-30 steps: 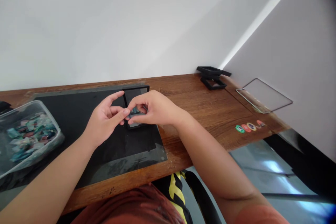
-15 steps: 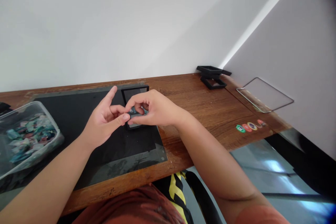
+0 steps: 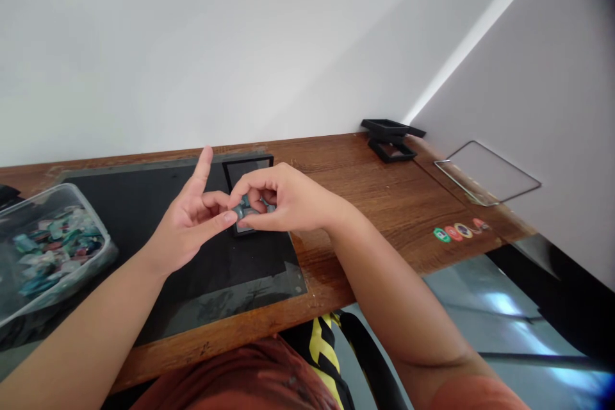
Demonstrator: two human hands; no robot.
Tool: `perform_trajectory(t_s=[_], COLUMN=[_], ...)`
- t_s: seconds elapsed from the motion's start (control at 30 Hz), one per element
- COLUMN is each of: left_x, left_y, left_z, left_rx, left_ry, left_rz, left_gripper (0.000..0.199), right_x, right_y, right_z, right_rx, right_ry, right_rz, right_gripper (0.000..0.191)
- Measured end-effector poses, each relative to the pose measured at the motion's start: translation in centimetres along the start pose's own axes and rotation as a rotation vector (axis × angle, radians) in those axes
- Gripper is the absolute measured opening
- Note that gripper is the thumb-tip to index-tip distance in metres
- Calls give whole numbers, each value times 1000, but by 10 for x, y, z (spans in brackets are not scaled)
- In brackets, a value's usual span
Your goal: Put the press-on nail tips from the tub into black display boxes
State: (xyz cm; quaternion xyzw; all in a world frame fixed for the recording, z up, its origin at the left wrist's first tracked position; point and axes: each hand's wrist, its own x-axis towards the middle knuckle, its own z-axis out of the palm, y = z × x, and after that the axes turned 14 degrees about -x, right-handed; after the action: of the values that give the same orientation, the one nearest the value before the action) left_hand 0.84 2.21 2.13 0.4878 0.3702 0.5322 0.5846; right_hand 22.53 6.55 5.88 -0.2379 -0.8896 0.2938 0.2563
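Observation:
A small blue-grey piece (image 3: 239,211), like a stone or glass chip, sits between the fingertips of both hands. My left hand (image 3: 189,221) pinches it with thumb and a bent finger, while another finger points up and away. My right hand (image 3: 288,202) curls in from the other side, its fingertips at the same piece; whether it also grips the piece is hard to see. Just beyond and below lies a black frame (image 3: 248,161), partly covered by my right hand. A few blue-grey pieces show in it between the fingers.
At the left stands a clear plastic tub (image 3: 106,237) of mixed green, white and reddish chips (image 3: 57,246). A black mat (image 3: 230,275) lies under the frame. Stacked black frames (image 3: 387,131) are by the wall. A metal wire frame (image 3: 487,173) and round stickers (image 3: 453,232) are at the right.
Both hands stay in nearly the same place. The fingers have shifted slightly, and more of the blue-grey piece shows between them. My left hand's raised finger points a little higher.

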Motion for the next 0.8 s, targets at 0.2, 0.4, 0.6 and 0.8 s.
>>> perform_trajectory(t_s=[0.2,0.4,0.6,0.8], left_x=[-2,-3,-2,1], left_y=[-2,-1,0,-4], left_z=[-4,-6,-8,-12], left_rx=[7,29,4,-93], left_ry=[-24,-8,-56,-154], left_rz=[27,38,44,62], left_gripper=[112,113,112,107], right_x=[-2,-3,-3,-2], right_y=[-3,-6,-7,-4], right_z=[-2,-5,-6,-2], right_rx=[3,5,10,20], right_ry=[-14,-21,0,57], right_rz=[-11,-8,-17,-43], right_gripper=[22,26,21,18])
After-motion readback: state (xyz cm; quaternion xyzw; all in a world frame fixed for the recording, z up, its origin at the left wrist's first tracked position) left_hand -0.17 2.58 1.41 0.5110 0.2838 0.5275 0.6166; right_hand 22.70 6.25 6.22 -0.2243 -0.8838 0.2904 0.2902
